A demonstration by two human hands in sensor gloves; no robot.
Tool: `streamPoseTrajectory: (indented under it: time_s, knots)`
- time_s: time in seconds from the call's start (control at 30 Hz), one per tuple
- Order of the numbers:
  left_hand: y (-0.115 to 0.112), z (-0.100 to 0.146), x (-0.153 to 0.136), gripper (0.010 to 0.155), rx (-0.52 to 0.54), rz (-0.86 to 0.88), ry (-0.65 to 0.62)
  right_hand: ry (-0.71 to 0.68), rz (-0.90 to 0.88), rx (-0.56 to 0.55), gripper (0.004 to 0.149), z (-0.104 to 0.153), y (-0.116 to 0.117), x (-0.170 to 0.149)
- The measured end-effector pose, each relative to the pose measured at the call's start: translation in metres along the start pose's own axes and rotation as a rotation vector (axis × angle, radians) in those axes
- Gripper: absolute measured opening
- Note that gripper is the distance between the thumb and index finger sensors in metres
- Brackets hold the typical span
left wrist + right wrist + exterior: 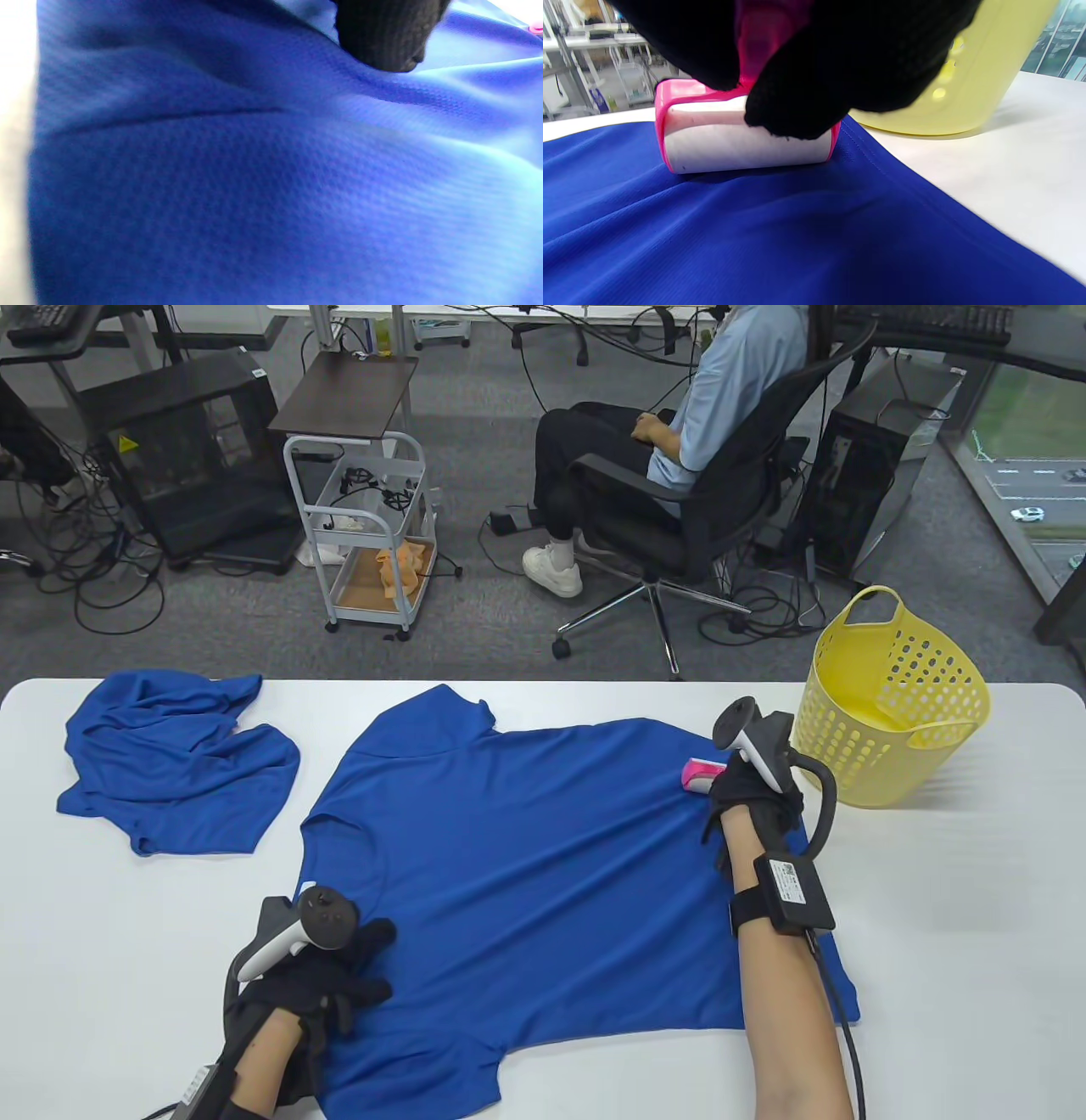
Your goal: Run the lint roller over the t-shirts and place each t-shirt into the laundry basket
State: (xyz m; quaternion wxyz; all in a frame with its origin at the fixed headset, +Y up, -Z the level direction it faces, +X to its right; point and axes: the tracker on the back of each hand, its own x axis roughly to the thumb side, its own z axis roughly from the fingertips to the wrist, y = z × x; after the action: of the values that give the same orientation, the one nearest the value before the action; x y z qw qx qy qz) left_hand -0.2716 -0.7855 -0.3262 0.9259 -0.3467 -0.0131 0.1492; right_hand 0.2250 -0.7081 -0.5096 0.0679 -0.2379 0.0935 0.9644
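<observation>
A blue t-shirt (543, 865) lies spread flat across the middle of the white table (959, 916). My right hand (751, 797) grips the pink handle of a lint roller (702, 774) near the shirt's far right edge. In the right wrist view the roller's white sticky drum (746, 146) sits on the blue t-shirt (755, 237). My left hand (339, 967) lies flat on the shirt's near left part, fingers straight. In the left wrist view one gloved fingertip (386, 38) touches the blue t-shirt (254, 190). A yellow laundry basket (891, 704) stands just right of the roller.
A second blue t-shirt (170, 755) lies crumpled at the table's far left. Beyond the table a person sits in an office chair (704, 509). A white trolley (369, 534) stands on the floor. The yellow basket (967, 80) is close behind the roller.
</observation>
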Motion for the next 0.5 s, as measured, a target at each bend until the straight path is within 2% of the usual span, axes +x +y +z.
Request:
streamPoseTrajectory:
  time_s: [0.2,0.37,0.43,0.5]
  knots:
    - [-0.001,0.000,0.000,0.074,0.000,0.002,-0.002,0.026,0.005,-0.018,0.053,-0.019,0.015,0.014]
    - [-0.001,-0.001,0.000,0.074,-0.002,-0.002,-0.004,0.029,-0.003,0.127,0.070,-0.043,0.042,0.016]
    - [-0.001,-0.001,0.000,0.074,-0.003,-0.005,-0.004,0.006,-0.005,0.100,0.076,-0.046,0.041,0.012]
    - [-0.002,-0.001,0.000,0.074,-0.005,-0.004,-0.006,0.036,-0.114,-0.017,0.076,-0.042,0.031,0.000]
